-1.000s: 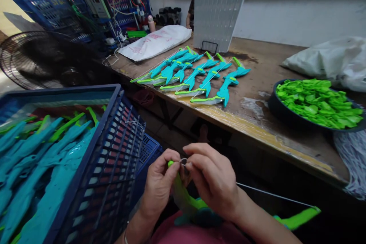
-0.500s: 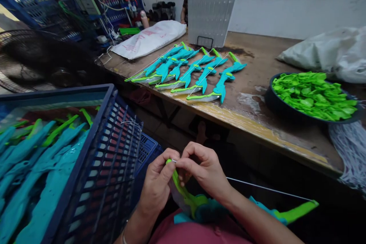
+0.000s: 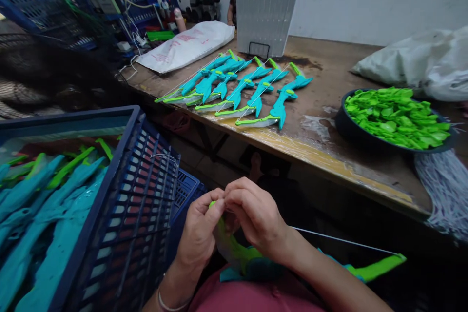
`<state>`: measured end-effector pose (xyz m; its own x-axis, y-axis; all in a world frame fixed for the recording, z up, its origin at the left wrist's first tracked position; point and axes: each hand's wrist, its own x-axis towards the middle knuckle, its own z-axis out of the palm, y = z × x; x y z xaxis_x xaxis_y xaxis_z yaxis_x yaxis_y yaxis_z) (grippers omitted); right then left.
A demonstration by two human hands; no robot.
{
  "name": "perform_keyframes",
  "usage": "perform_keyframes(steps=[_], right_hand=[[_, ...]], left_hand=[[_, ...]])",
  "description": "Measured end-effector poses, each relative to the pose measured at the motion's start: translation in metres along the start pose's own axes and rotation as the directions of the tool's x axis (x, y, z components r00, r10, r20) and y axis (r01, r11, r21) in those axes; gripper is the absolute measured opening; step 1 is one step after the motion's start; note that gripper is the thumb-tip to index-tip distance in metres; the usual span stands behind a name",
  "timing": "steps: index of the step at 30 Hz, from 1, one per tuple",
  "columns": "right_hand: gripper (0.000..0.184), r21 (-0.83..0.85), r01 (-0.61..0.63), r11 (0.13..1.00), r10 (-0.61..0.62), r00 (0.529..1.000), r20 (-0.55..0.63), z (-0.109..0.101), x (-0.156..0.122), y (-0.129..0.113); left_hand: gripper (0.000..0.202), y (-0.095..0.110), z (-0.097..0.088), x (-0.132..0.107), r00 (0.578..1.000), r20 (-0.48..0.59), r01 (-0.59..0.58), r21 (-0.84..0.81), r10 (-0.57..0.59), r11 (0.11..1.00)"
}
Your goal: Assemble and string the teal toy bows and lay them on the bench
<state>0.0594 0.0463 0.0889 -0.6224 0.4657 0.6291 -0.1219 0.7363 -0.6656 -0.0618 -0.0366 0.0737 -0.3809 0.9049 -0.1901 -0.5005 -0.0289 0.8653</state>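
A green and teal toy bow lies across my lap, its far tip sticking out to the right. My left hand is closed around the bow's near green tip. My right hand pinches the thin white string right at that tip, fingers pressed against my left thumb. The string runs taut from my hands to the far tip. The tip itself is mostly hidden by my fingers.
A blue crate full of teal bow bodies stands at my left. On the wooden table lie several strung bows, a dark bowl of green parts, a bundle of white strings, white bags and a white basket.
The small string loop seen between my fingers a second ago is now covered. My hands have closed together on the bow's tip. The view has shifted slightly right and down.
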Motion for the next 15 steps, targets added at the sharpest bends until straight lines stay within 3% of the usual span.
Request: perform_keyframes(steps=[2, 5, 8, 11, 15], right_hand=[[0.013, -0.019, -0.005, 1.000, 0.005, 1.000, 0.003, 0.0010, 0.0009, -0.0001], [0.011, 0.023, -0.130, 0.991, 0.131, 0.991, -0.016, 0.0013, 0.0006, -0.0019], [0.008, 0.043, -0.204, 0.978, 0.207, 0.976, -0.067, 0.0014, -0.0005, -0.0024], [0.010, -0.012, -0.128, 0.992, 0.126, 0.986, -0.110, 0.0035, -0.0023, -0.0005], [0.009, -0.060, -0.052, 0.997, 0.045, 0.991, -0.126, 0.0076, -0.0066, 0.0005]], left_hand=[[0.028, -0.0002, 0.0012, 0.0005, 1.000, -0.025, 0.001, -0.003, -0.001, 1.000], [0.026, -0.0016, 0.0010, -0.0001, 0.999, -0.043, -0.007, 0.007, 0.007, 1.000], [0.022, -0.0025, -0.0012, -0.0009, 1.000, 0.019, -0.025, 0.047, 0.024, 0.999], [0.021, -0.0020, -0.0038, -0.0014, 0.996, 0.087, -0.031, 0.071, 0.025, 0.997], [0.023, -0.0008, -0.0050, -0.0028, 0.997, 0.080, 0.001, 0.068, -0.006, 0.998]])
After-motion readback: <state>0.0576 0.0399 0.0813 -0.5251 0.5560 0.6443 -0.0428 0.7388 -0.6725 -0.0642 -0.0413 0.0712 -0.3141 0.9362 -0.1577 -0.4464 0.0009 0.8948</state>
